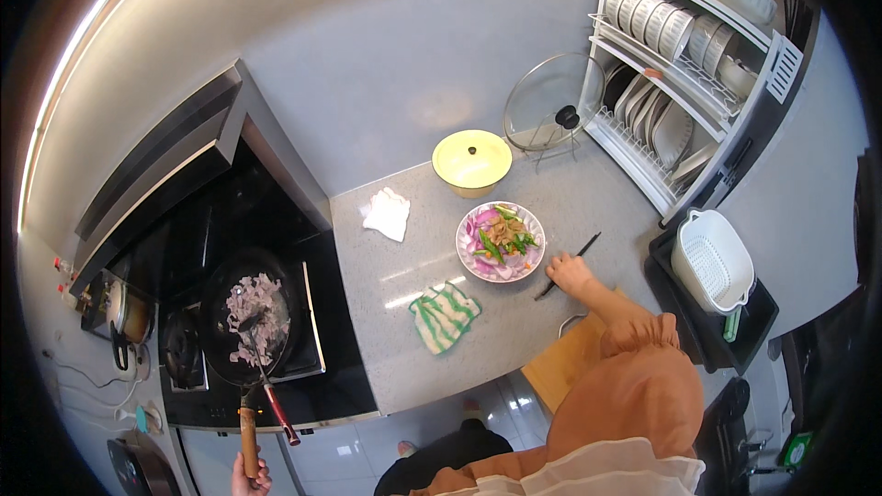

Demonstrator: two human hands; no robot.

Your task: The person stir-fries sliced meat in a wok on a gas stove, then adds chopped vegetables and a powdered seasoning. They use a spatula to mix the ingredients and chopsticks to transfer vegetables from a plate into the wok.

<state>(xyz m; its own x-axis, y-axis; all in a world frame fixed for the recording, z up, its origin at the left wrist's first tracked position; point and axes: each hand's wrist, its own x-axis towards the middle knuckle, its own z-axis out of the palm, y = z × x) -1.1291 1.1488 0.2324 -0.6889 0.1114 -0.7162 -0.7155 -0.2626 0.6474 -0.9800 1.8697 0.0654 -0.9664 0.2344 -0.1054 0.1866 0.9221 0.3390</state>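
Observation:
My left hand (251, 474) grips the wooden handle (248, 434) of a black wok (219, 358) on the cooktop. Pale pinkish chopped meat (255, 310) lies in the wok, with a red-handled spatula (277, 410) resting in it. On the counter, my right hand (570, 274) has its fingers on dark chopsticks (589, 245); whether they are gripped or only touched is unclear. Just left of that hand, a fluted plate (499, 276) holds sliced onion, green peppers and a brown ingredient.
A yellow lidded pot (472, 162), white cloth (388, 215) and green-striped cloth (444, 317) are on the counter. Behind stands a glass lid (544, 100). At right are a dish rack (661, 145) and white colander (714, 262). A wooden cutting board (561, 358) lies by my right sleeve.

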